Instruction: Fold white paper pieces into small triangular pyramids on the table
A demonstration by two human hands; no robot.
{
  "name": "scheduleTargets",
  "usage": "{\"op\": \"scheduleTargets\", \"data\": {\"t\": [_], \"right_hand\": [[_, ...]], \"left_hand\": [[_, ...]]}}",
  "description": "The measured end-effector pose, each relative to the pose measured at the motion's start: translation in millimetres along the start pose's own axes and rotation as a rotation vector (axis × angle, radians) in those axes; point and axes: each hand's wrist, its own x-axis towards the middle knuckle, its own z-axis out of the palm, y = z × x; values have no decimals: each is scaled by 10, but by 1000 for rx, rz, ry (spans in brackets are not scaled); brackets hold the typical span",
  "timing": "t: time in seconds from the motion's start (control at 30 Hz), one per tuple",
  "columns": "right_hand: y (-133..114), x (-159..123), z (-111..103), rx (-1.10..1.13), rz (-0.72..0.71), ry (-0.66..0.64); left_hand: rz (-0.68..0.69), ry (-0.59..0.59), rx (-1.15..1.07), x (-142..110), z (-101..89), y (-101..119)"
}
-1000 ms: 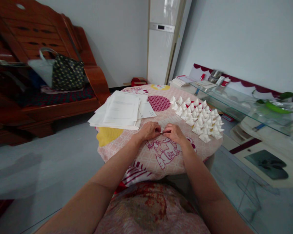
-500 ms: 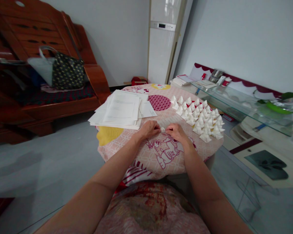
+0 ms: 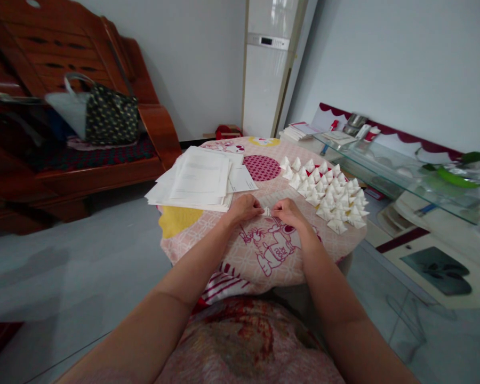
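Both hands meet over the near middle of a round table (image 3: 220, 240) covered with a pink patterned cloth. Between them is a small piece of folded white paper (image 3: 267, 212), mostly hidden by the fingers. My left hand (image 3: 246, 208) pinches its left side, fingers closed. On its right side, my right hand (image 3: 287, 211) has thumb and fingers closed in a pinch. To the right stand rows of several small folded paper pyramids (image 3: 324, 192). A loose stack of white paper sheets (image 3: 200, 178) lies left of my hands, some with printed lines.
A glass-topped cabinet (image 3: 404, 181) borders the table on the right, with cups, papers and a green dish (image 3: 458, 176) on it. Left is a wooden bench (image 3: 160, 130) holding a dark patterned bag (image 3: 110, 114). A tall white air conditioner (image 3: 266, 80) stands behind.
The fingers have shifted slightly around the folded paper, and a little more of it shows between the hands. The paper stack and the pyramids stay where they were.
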Motion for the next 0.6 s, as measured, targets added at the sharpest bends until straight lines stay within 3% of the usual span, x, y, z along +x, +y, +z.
{"op": "scheduleTargets", "data": {"t": [0.6], "right_hand": [[-157, 58, -56, -168, 124, -28]], "left_hand": [[-99, 7, 131, 47, 1, 102]]}}
